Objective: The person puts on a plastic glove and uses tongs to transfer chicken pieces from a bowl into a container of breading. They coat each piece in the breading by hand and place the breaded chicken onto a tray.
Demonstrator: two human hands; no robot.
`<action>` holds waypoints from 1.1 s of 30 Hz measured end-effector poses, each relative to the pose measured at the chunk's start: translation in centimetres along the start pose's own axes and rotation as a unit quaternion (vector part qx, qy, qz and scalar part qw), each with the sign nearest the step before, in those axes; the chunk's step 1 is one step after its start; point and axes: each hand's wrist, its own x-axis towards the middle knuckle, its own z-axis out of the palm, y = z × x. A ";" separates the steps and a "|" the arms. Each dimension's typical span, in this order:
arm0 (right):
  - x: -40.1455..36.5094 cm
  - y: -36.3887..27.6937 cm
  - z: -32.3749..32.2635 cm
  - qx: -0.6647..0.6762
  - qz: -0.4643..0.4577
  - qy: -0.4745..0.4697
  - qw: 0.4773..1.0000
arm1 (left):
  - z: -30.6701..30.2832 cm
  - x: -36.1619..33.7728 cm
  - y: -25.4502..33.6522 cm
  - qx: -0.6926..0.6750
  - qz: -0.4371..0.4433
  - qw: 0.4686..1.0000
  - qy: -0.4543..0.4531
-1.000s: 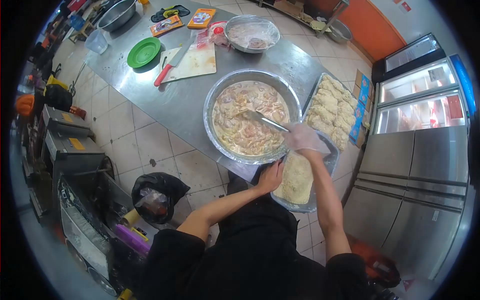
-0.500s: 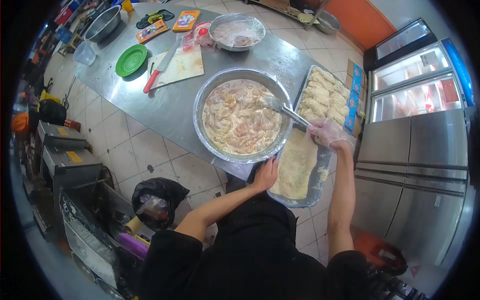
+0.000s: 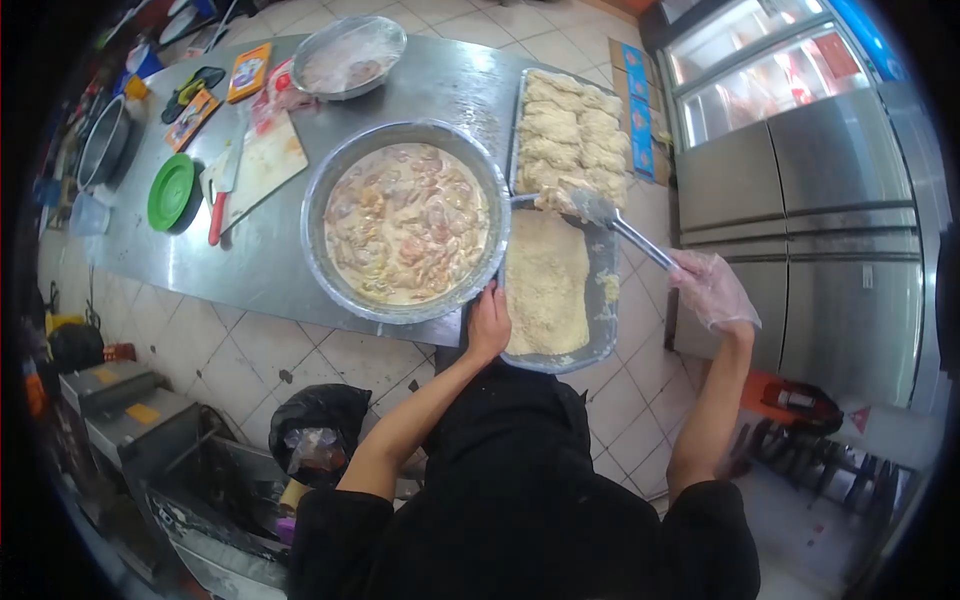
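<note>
My right hand [image 3: 715, 290], in a clear plastic glove, is closed around the handle of metal tongs [image 3: 640, 240]. At the tongs' far end is a batter-coated piece of meat [image 3: 556, 199], over the upper part of a grey tray [image 3: 608, 335] of pale breading [image 3: 545, 285]. My bare left hand [image 3: 489, 322] grips the lower right rim of a large metal bowl [image 3: 318, 250]. Pieces of raw meat, seemingly chicken, lie in creamy batter [image 3: 405, 220] inside it. Behind the breading, a second tray [image 3: 516, 140] bears rows of breaded pieces [image 3: 570, 125].
On the steel table [image 3: 265, 275] are a cutting board [image 3: 265, 170] with a red-handled knife [image 3: 217, 215], a green plate [image 3: 172, 190] and a plastic-covered bowl [image 3: 350, 60]. Steel refrigerators [image 3: 850, 180] stand at right. A black bag [image 3: 315, 415] is on the floor at lower left.
My right hand has carried the tongs rightward from the batter bowl to above the breading tray, with a piece of meat at their tips. My left hand stays at the bowl's rim; the view has turned right.
</note>
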 end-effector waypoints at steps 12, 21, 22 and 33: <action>-4.0 -2.6 11.6 -0.107 -0.024 0.023 0.994 | -0.1 0.1 0.3 0.002 -0.009 1.000 -0.021; 5.4 -6.3 21.2 -0.060 -0.098 0.062 0.991 | 0.0 0.1 -2.7 0.087 0.270 0.958 -0.041; 5.6 -6.7 20.0 -0.045 -0.055 0.027 0.997 | 0.5 0.2 -3.2 0.042 0.176 0.983 -0.038; 10.7 9.9 22.2 -0.012 0.110 0.093 0.990 | 1.4 0.1 -2.7 0.005 0.031 0.999 0.015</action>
